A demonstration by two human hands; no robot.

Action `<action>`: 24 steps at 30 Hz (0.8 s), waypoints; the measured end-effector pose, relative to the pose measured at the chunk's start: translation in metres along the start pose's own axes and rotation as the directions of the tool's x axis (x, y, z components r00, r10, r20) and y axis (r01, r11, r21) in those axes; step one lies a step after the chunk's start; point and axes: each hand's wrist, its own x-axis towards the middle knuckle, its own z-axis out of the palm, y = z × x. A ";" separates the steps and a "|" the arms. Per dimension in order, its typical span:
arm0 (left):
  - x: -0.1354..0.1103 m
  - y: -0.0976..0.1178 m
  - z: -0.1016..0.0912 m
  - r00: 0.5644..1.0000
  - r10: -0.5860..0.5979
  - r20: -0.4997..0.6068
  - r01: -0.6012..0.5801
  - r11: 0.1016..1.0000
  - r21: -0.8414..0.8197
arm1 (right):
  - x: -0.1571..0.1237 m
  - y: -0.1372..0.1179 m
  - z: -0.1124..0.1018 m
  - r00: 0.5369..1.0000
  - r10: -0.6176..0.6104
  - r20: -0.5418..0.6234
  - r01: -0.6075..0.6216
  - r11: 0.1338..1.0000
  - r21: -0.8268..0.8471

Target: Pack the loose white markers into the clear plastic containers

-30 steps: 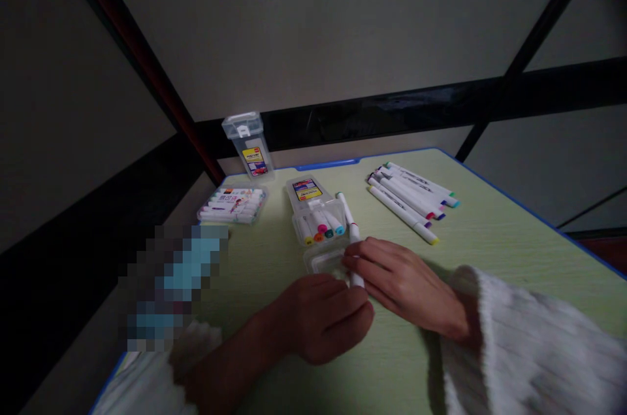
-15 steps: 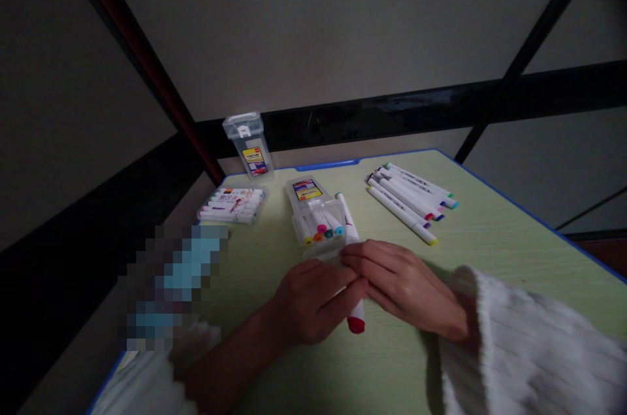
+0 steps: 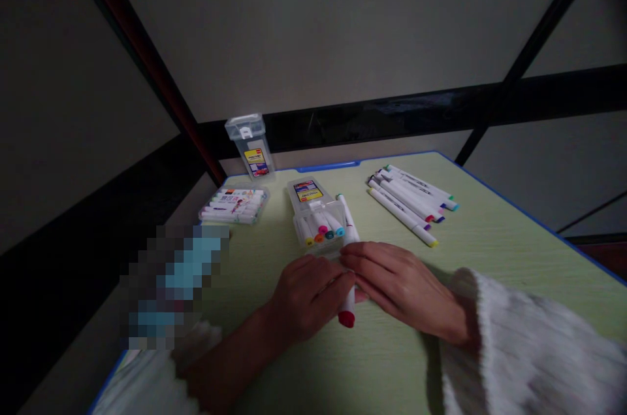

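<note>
My left hand (image 3: 313, 297) is closed around a white marker with a red end (image 3: 347, 318), which points toward me. Against its fingers rests my right hand (image 3: 396, 284), fingers pressed together over the near end of a white marker (image 3: 347, 215) with a teal far tip. My fingers hide where the two white barrels meet or pass. Just beyond my hands lies an open clear marker case (image 3: 306, 196), its mouth facing me. Several markers (image 3: 329, 224) inside show yellow, orange, pink, teal and light blue ends. The case's lid is partly covered by my left hand.
To the right lies a loose pile of white markers (image 3: 409, 199) with coloured ends. A closed clear case (image 3: 252, 153) stands upright at the back left, and a flat pack of markers (image 3: 235, 206) lies before it. The table (image 3: 490, 238) has a blue edge, with a wall behind.
The red-ended marker has shifted slightly left and away from me with my left hand. My right hand has stayed nearly in place.
</note>
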 end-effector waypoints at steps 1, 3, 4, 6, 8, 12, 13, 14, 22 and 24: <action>0.000 0.000 0.000 1.000 0.002 0.005 -0.002 1.000 -0.001 | 0.000 0.000 0.000 1.000 0.003 0.003 -0.003 1.000 0.003; -0.001 -0.001 0.002 1.000 0.011 0.016 -0.011 1.000 -0.005 | 0.000 0.000 0.000 1.000 0.008 0.011 -0.008 1.000 0.006; -0.002 -0.001 0.002 1.000 0.015 0.026 -0.015 1.000 -0.004 | 0.000 0.000 0.001 1.000 0.012 0.016 -0.012 1.000 0.005; -0.001 -0.001 0.003 0.999 0.018 0.045 -0.018 1.000 -0.005 | 0.000 0.000 0.001 1.000 0.018 0.022 -0.018 1.000 0.000; 0.000 -0.001 0.003 0.998 0.022 0.059 -0.022 1.000 -0.011 | -0.001 -0.001 0.001 1.000 0.021 0.023 -0.021 1.000 -0.011; 0.002 0.000 0.002 0.997 0.058 0.048 -0.056 0.998 -0.035 | -0.001 -0.001 0.001 1.000 -0.001 -0.015 0.001 1.000 -0.017; 0.003 0.000 0.001 0.997 0.064 0.041 -0.063 0.997 -0.036 | -0.001 -0.001 0.001 0.999 -0.010 -0.032 0.010 1.000 -0.014; 0.003 0.001 0.001 0.997 0.066 0.035 -0.065 0.997 -0.033 | -0.002 -0.001 0.001 0.999 -0.018 -0.050 0.017 1.000 -0.010; 0.002 0.003 -0.003 0.997 -0.012 -0.080 0.014 1.000 0.017 | -0.005 -0.001 0.003 0.984 0.029 -0.178 -0.032 0.999 -0.018; 0.002 0.003 -0.005 0.993 -0.053 -0.108 0.056 0.998 0.031 | -0.005 0.001 0.003 0.980 0.077 -0.182 -0.082 0.996 -0.022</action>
